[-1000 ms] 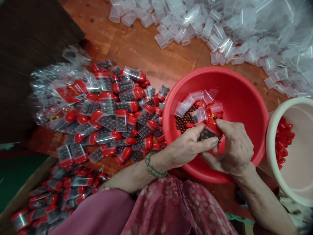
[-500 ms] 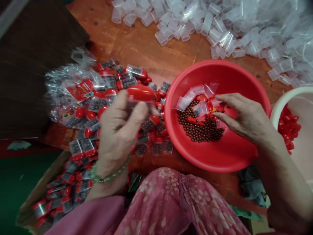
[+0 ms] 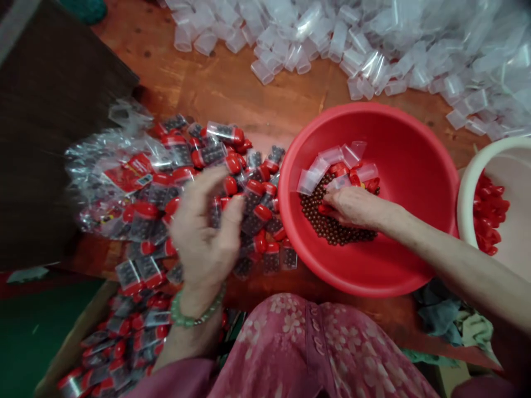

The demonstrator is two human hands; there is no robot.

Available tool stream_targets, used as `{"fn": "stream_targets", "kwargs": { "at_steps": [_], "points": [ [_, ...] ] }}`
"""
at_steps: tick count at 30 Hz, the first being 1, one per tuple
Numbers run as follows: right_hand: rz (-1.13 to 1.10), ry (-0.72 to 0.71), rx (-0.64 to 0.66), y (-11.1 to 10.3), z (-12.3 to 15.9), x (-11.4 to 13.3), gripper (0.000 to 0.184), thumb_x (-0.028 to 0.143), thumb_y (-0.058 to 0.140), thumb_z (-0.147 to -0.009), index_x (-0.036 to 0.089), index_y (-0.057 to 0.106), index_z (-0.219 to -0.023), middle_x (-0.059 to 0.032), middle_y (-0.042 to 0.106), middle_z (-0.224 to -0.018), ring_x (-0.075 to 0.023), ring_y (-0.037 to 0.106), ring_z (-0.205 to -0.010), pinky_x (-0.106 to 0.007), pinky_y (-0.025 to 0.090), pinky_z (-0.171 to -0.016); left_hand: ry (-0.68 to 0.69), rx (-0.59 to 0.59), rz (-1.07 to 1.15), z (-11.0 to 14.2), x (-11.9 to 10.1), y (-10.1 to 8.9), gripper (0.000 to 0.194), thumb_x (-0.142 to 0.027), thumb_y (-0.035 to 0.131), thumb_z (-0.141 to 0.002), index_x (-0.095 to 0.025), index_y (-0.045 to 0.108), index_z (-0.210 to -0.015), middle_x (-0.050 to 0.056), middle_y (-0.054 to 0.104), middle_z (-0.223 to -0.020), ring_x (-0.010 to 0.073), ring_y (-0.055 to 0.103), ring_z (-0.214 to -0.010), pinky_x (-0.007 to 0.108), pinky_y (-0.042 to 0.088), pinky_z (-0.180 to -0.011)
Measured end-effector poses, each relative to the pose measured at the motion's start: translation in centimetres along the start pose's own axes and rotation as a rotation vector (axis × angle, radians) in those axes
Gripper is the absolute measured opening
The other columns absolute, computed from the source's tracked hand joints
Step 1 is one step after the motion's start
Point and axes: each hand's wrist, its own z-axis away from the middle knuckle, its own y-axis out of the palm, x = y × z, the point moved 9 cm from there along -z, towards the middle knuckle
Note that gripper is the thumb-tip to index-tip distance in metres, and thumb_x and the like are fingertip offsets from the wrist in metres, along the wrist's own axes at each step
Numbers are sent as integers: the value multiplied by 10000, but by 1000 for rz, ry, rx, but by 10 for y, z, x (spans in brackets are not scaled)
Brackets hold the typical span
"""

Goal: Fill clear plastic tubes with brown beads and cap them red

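My left hand point(image 3: 205, 226), a green bead bracelet at its wrist, hovers palm-inward over the heap of clear containers with red caps point(image 3: 224, 132), filled with dark beads. Its thumb and fingers are apart, with nothing between them. Inside the red basin point(image 3: 398, 276), my right hand point(image 3: 352, 205) reaches down onto the loose brown beads point(image 3: 327, 232), fingers drawn together. A bit of red plastic shows at its fingertips, but what they grip is hidden. Clear plastic sleeves point(image 3: 317, 170) and red plastic pieces point(image 3: 371, 184) lie in the basin around this hand.
A large pile of clear sleeves point(image 3: 298, 33) covers the back of the wooden table point(image 3: 199, 83). At right stands a cream tub point(image 3: 467, 210) with red pieces point(image 3: 492, 213). A clear plastic bag point(image 3: 95, 166) lies left. More capped containers point(image 3: 124, 331) fill a box below.
The red-capped container in my left hand has been let go, and that hand has opened. My right hand has moved left and down into the beads, its fingers closing.
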Motion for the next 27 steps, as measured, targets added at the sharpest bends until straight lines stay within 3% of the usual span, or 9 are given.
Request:
{"fn": "stream_targets", "kwargs": {
  "at_steps": [4, 8, 11, 14, 18, 21, 24, 27],
  "points": [
    [48, 101, 30, -12, 17, -27, 212, 216, 543, -947, 149, 738, -997, -128, 766, -906, -220, 708, -791, -294, 419, -628, 66, -12, 32, -16, -15, 36, 596, -510, 706, -921, -264, 551, -1443, 90, 631, -1460, 328, 547, -1434, 514, 510, -1183],
    [138, 336, 40, -40, 30, -79, 260, 306, 539, -942, 175, 743, -1035, -140, 762, -917, -256, 703, -814, -298, 414, -613, 132, 33, 94, -13, -18, 63, 570, -416, 689, -942, -189, 531, -1441, 158, 590, -1492, 315, 564, -1415, 530, 480, -1205],
    [173, 469, -20, -59, 33, -100, 310, 366, 562, -943, 161, 728, -1106, -195, 762, -1013, -306, 701, -851, -334, 432, -615, 108, 98, 142, -6, -11, 78, 598, -340, 681, -945, -165, 479, -1481, 186, 562, -1514, 315, 557, -1422, 535, 466, -1216],
    [148, 468, -108, -65, 29, -91, 345, 384, 542, -977, 145, 692, -1175, -221, 735, -1161, -342, 706, -956, -361, 467, -651, 91, 110, 179, -4, -6, 84, 609, -297, 668, -946, -163, 456, -1501, 190, 550, -1521, 317, 556, -1424, 537, 453, -1227],
    [59, 373, -78, -46, 10, -64, 363, 459, 561, -992, 156, 687, -1145, -169, 755, -1097, -310, 720, -972, -344, 488, -680, 132, 77, 180, -5, -10, 84, 588, -266, 661, -945, -191, 469, -1496, 161, 558, -1511, 302, 545, -1432, 520, 436, -1242],
    [3, 314, -83, -37, -3, -56, 336, 375, 652, -942, 148, 666, -1189, -160, 750, -1118, -291, 715, -989, -335, 490, -713, 144, 61, 174, -5, -12, 83, 574, -253, 651, -952, -207, 472, -1495, 145, 563, -1504, 291, 540, -1435, 503, 431, -1246],
    [-181, 221, -134, -34, -9, -56, 237, 279, 700, -889, 168, 685, -1098, -108, 752, -1048, -245, 704, -947, -321, 491, -754, 152, 77, 203, -4, -12, 85, 572, -276, 644, -962, -215, 466, -1502, 138, 553, -1514, 298, 527, -1447, 503, 411, -1259],
    [-450, 257, -247, -36, -5, -72, 143, 273, 726, -858, 175, 683, -953, -53, 731, -881, -200, 674, -807, -316, 488, -731, 142, 85, 231, -3, -8, 89, 591, -319, 623, -976, -241, 432, -1530, 128, 523, -1551, 307, 502, -1471, 523, 381, -1276]
  ]
}}
